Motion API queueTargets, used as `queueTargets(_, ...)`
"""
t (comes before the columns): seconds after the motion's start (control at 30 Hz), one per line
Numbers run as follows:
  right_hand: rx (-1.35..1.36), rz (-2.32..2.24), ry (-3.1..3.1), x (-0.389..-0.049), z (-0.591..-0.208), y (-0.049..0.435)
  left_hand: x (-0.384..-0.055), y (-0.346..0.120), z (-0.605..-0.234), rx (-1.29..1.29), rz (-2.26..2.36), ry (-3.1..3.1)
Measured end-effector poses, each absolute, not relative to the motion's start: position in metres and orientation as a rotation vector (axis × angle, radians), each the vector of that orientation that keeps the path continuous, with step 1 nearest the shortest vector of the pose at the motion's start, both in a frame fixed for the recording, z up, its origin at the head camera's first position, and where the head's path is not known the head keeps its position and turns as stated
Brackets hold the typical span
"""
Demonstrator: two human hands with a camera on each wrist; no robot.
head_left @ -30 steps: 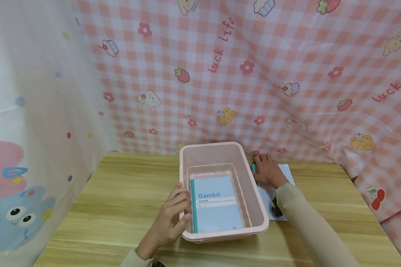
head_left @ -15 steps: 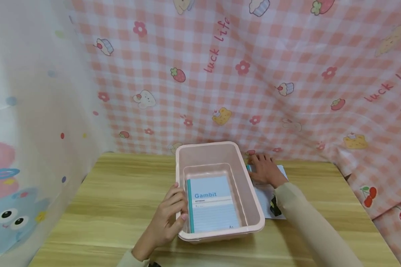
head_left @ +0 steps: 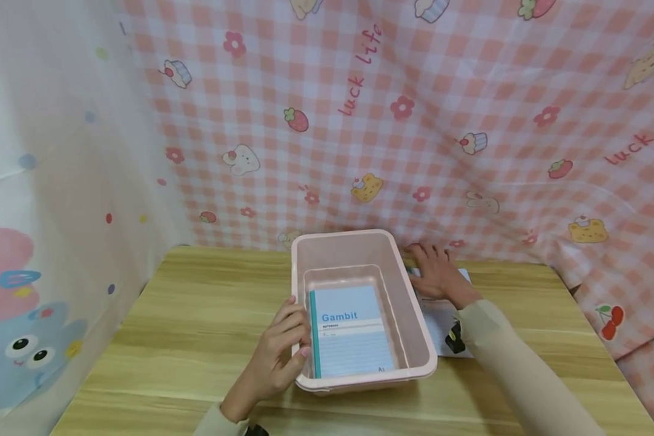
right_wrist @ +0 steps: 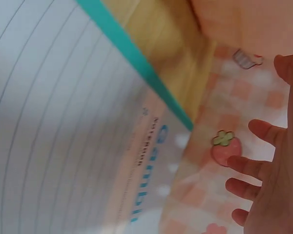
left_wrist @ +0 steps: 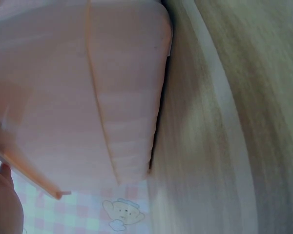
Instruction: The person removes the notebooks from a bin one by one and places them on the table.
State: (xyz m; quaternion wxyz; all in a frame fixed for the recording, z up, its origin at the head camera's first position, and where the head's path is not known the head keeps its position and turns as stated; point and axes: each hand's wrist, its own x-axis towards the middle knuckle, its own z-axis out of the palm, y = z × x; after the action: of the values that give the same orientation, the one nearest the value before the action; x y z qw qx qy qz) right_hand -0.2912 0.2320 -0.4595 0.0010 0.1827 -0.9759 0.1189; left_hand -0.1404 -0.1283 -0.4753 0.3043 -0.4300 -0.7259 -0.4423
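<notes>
A pale pink plastic bin (head_left: 416, 327) stands on the table, with a blue and white "Gambit" notebook (head_left: 354, 348) lying flat in its bottom. At the bin's left rim, my left hand (head_left: 278, 351) grips with fingers and thumb; the left wrist view shows the bin's outer wall (left_wrist: 53, 97). My right hand (head_left: 441, 275) hovers to the right of the bin with fingers spread and holds nothing. Below it is a second notebook (head_left: 438, 321) with a teal spine, partly hidden by the hand and wrist. The right wrist view shows this notebook's cover (right_wrist: 63, 122) apart from the fingers.
The wooden table (head_left: 196, 327) extends on both sides of the bin. Directly behind it hangs a pink checked cloth (head_left: 327, 157). A white printed cloth (head_left: 76, 200) hangs along the left side. A black strap device (head_left: 455, 339) sits at my right wrist.
My right hand has risen slightly off the second notebook, and its fingers have spread wider. My left hand keeps its place on the bin's rim. The head view sways slightly.
</notes>
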Motion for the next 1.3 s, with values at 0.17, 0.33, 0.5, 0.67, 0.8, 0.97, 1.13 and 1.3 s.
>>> queueTargets(0.17,0.593,0.397,-3.023,-0.286,-0.448,0.229,-0.141,-0.129,-0.475,-1.138,-1.164,-1.931)
queueTargets(0.33,0.621,0.393,-2.951,-0.283,-0.433,0.224,-0.141,-0.13,-0.475,-1.145,-1.16,-1.921)
queueTargets(0.5,0.611,0.334,-2.952,-0.279,-0.422,0.223,-0.142,-0.13,-0.475,-1.152,-1.155,-1.903)
queueTargets(0.67,0.573,0.36,-2.962,-0.277,-0.416,0.224,-0.142,-0.129,-0.475,-1.162,-1.155,-1.891)
queueTargets(0.8,0.524,0.419,-2.942,-0.277,-0.409,0.226,-0.142,-0.13,-0.476,-1.155,-1.158,-1.899)
queueTargets(0.97,0.511,0.472,-2.889,-0.277,-0.396,0.225,-0.142,-0.13,-0.475,-1.143,-1.166,-1.917)
queueTargets(1.13,0.571,0.503,-2.827,-0.277,-0.38,0.219,-0.142,-0.13,-0.474,-1.136,-1.166,-1.925)
queueTargets(1.3,0.591,0.494,-2.843,-0.276,-0.365,0.208,-0.142,-0.13,-0.474,-1.139,-1.165,-1.927)
